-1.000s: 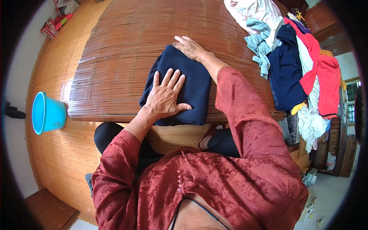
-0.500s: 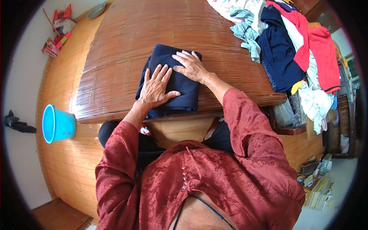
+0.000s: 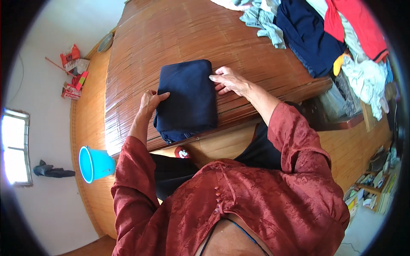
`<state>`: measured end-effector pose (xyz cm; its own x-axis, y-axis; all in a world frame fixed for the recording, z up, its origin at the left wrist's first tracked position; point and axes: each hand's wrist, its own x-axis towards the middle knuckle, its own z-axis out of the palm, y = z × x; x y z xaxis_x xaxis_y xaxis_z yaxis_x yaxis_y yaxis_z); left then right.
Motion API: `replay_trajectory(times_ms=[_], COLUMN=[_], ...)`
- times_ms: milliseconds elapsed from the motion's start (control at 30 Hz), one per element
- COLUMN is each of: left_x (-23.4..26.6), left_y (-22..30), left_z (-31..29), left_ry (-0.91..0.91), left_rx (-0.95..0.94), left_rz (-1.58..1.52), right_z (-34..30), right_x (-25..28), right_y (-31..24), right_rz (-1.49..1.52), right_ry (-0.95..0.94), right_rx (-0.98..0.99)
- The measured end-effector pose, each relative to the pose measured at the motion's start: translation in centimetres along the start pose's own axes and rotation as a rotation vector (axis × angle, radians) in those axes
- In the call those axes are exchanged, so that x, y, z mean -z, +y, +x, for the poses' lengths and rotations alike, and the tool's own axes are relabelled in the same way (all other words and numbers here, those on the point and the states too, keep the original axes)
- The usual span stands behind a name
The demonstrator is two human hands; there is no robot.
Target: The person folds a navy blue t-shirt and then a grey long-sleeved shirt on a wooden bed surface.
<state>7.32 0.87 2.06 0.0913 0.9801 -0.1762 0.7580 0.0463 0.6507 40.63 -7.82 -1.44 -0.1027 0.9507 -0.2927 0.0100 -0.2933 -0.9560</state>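
1. Our folded cloth [image 3: 188,94] lies by the mat's [image 3: 183,38] near edge.
2. Our left hand [image 3: 149,102] touches its left edge; if pinching, we cannot tell.
3. Our right hand [image 3: 232,81] spreads fingers at its right.
4. Bare mat beyond it.

A single fisheye view looks from the head, steeply down and forward. The shirt [image 3: 260,196] is nearest the lens; the left hand [image 3: 150,101] and right hand [image 3: 232,81] lie farther out, over the mat [image 3: 179,34]. It spans from the wall [image 3: 45,89] at left to the clothes [image 3: 309,38] at right, bending edges toward its rim.
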Motion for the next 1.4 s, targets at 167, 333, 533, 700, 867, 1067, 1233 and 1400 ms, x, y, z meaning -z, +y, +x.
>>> replay_trajectory(times_ms=[167, 333, 533, 700, 867, 1067, 1233, 1400], left_x=[0.2, -0.5, -1.2, -2.1, -2.8, 1.1, 7.3, 9.1], left_y=[0.2, 1.6, 2.7, 4.9, 3.0, 4.5, 10.9, 11.8], left_z=[1.2, 1.1, -0.9, -2.5, -3.2, -3.0, -2.6, -2.3], left_ry=[-0.208, -0.387, -0.434, -0.345, -0.504, -0.509, -0.176, 0.234], left_rx=[0.152, 0.263, 0.308, 0.294, 0.377, 0.303, -0.119, -0.490], left_rz=[-0.114, -0.318, -0.510, -0.558, -1.050, -1.064, -0.632, 0.070], right_z=[0.0, 1.6, 0.6, 1.9, 2.0, 1.3, 2.3, 1.5], right_x=[-0.8, -0.5, -1.7, -0.6, -0.1, -0.7, 0.3, 0.7], right_y=[-0.9, 0.7, -2.0, -1.1, -1.7, -2.0, -0.9, -2.9], right_rz=[-0.007, 0.205, 0.168, 0.332, 0.348, 0.204, 0.210, 0.298], right_ry=[-0.130, -0.134, -0.026, -0.068, -0.152, -0.036, -0.009, 0.061], right_rx=[-0.030, 0.003, -0.099, -0.051, -0.028, -0.043, 0.024, 0.069])
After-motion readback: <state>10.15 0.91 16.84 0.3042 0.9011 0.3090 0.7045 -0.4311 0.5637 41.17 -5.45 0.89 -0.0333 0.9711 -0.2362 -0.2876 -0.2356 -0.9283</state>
